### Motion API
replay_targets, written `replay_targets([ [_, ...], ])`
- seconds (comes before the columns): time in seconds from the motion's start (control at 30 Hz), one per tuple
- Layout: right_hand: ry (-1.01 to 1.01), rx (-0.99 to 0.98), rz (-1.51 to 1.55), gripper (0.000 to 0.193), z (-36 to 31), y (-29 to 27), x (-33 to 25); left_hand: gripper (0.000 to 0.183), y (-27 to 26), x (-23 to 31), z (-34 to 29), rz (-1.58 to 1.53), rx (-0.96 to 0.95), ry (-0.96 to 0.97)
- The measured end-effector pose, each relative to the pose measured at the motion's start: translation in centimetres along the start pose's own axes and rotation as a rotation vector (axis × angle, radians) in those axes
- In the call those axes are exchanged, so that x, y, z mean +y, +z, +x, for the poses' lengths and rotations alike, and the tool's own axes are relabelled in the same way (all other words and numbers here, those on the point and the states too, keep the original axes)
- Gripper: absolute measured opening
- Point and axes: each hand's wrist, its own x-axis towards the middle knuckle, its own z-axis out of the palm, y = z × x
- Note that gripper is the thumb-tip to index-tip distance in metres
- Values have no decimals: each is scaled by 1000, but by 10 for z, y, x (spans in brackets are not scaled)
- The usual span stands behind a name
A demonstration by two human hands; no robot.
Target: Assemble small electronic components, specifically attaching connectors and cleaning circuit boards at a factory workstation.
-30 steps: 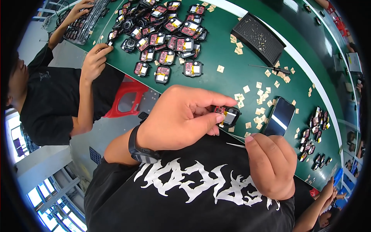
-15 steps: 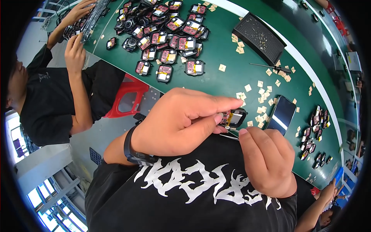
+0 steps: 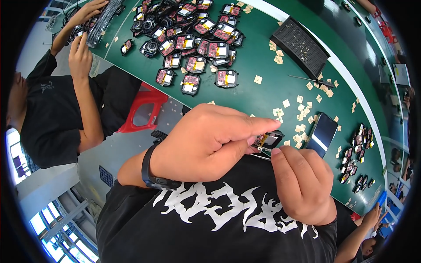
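My left hand (image 3: pixel 210 144) is closed round an opened smartwatch case (image 3: pixel 273 140), a black frame with a red circuit board and a yellow strip inside. Its index finger lies stretched along the top, and the fingers hide much of the case. Just right of it, my right hand (image 3: pixel 305 184) pinches with thumb and fingertips at the case's near edge. Between those fingertips and the case shows a thin silvery tool (image 3: pixel 265 150), perhaps tweezers; most of it is covered. Both hands are held above my black shirt, close to the table edge.
Many opened watch cases (image 3: pixel 191 84) pile up at the far left of the green table (image 3: pixel 245 98). A black tray (image 3: pixel 302 48) of small parts, a screwdriver (image 3: pixel 322 82), paper squares (image 3: pixel 286 103) and a phone (image 3: pixel 321 135) lie beyond. A co-worker's hand (image 3: pixel 80 57) is at left.
The watch case has tilted and more of its board is covered by my left hand. My right fingertips stay beside it. The whole table view has shifted slightly to the right.
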Motion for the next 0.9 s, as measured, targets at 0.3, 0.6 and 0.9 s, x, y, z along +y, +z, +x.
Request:
replay_targets([
  [0.3,-71,-80,4,27,10,10,2,45,-11,-17,-2,-20,-20,-38],
  [0.6,319,-72,224,29,10,3,13,36,-27,-55,-9,-616,165,-360],
  [0.9,900,96,272,9,-48,5,30,27,-109,-84,-28,-1038,657,-126],
])
